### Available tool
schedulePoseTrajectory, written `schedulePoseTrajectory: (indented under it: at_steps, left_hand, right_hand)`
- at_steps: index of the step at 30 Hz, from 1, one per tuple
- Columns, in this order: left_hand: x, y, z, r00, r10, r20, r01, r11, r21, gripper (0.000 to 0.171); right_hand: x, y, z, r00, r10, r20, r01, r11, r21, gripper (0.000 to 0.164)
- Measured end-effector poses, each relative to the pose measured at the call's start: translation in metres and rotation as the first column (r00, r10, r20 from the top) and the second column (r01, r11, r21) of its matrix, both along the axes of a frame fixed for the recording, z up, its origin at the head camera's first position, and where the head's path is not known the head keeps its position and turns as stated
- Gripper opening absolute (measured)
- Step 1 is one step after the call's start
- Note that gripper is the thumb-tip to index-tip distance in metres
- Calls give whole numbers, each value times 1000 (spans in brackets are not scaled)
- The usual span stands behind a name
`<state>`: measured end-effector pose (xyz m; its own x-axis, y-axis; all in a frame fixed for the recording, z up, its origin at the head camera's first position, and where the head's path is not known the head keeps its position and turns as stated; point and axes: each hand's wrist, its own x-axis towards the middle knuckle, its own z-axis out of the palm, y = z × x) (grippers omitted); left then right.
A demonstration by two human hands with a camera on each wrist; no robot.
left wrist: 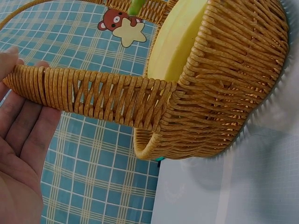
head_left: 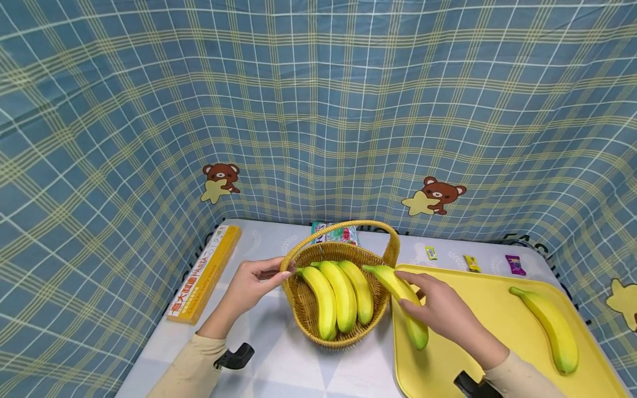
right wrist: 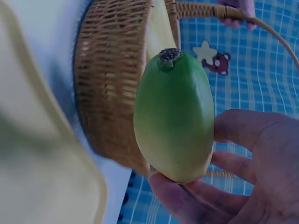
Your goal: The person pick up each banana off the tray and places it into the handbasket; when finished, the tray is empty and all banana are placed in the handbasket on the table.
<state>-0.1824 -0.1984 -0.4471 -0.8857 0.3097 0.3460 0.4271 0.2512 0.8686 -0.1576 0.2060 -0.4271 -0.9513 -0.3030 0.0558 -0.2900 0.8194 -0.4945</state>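
Note:
A woven wicker basket with a tall arched handle stands mid-table, and several bananas lie side by side in it. My left hand pinches the left side of the handle; in the left wrist view the thumb and fingers go round the woven strip. My right hand grips another banana between thumb and fingers, its stem end over the basket's right rim and its lower end over the tray. In the right wrist view this banana's green tip points at the camera.
A yellow tray lies at the right with one banana on it. Small wrapped candies sit behind the tray. A colourful packet is behind the basket. At the left lies a yellow pasta box. A plaid curtain encloses the table.

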Motion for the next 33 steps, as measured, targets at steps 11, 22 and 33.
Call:
schedulePoseTrajectory:
  at_steps: [11,22,33]
  left_hand:
    - [1,-1,2,1000,-2,-2,2,1000,-3,25]
    - [0,-1,1,1000,-2,16,2,1000,3,26]
    - [0,0,1,1000,9,27,-9,1000,-7,29]
  right_hand:
    - [-41,-48,-17,999,31,7,-31,998,-47,56]
    - [-62,-79,-36,1000,-5,25,7,999,-48,53]
    - [-62,-91,-51,1000,-5,15,5,1000,-27,53]
